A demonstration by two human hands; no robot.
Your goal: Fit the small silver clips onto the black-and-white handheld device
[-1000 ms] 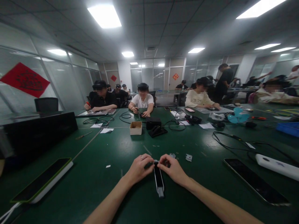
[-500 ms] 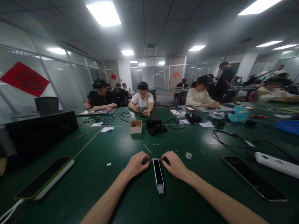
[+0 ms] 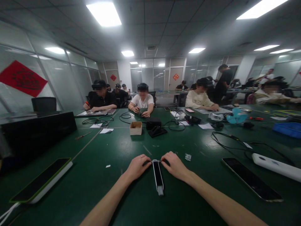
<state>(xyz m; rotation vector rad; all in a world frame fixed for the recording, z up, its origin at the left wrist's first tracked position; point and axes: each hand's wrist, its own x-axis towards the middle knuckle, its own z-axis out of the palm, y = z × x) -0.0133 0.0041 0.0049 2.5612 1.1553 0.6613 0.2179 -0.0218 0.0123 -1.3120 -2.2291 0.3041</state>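
A slim device (image 3: 158, 174) with a white rim, a long black face and a pale grey near end lies on the green table, pointing toward me. Its far end sits between my hands. On its left side, my left hand (image 3: 138, 166) has thumb and fingers pinched together at the far corner. My right hand (image 3: 174, 165) makes a similar pinch at the opposite corner. Whatever tiny piece the fingertips hold is too small to make out. Just beyond my right hand lies a small metal plate (image 3: 187, 157).
Phones lie at the left (image 3: 41, 180) and right (image 3: 251, 179). A white power strip (image 3: 277, 166) and black cables lie farther right. Ahead are an open cardboard box (image 3: 135, 128) and a black stand (image 3: 157, 131). Several people work across the table.
The fingertips have closed in slightly on the device's far end, and the thin metal bits seen beside it show less. My view has turned slightly; the device stays in place.
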